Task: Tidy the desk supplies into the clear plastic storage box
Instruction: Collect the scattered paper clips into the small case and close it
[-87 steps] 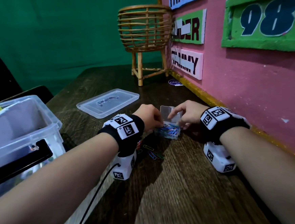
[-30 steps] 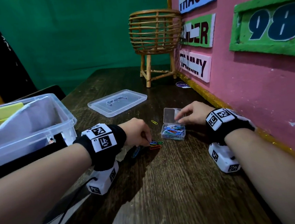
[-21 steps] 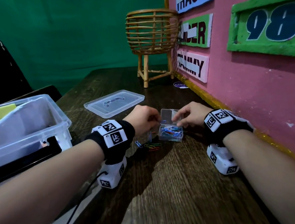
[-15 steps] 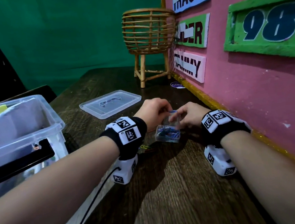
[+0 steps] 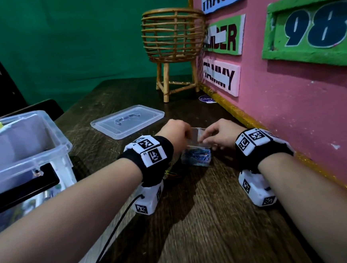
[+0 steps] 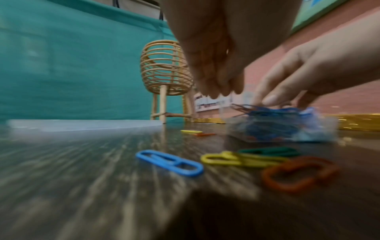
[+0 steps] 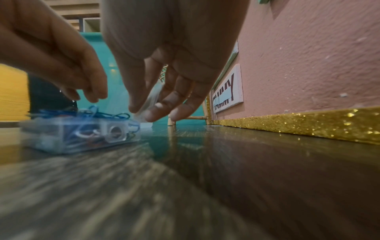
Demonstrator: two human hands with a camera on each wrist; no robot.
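on the desk, paper clip case point(image 5: 196, 157) under both hands, right fingers point(image 7: 153, 112) pinching its lid point(image 7: 151, 99)

Clear plastic case point(image 5: 196, 158), wood-grain table point(image 5: 206, 222)

Motion blur smears the small clear paper-clip case point(image 6: 281, 128) in both wrist views. The left hand point(image 5: 177, 133) hides its own fingertips in the head view. The clear plastic storage box point(image 5: 24, 151) is cut off at the left edge.

Both hands point(image 5: 197, 134) at paperclip case point(image 5: 196, 157)
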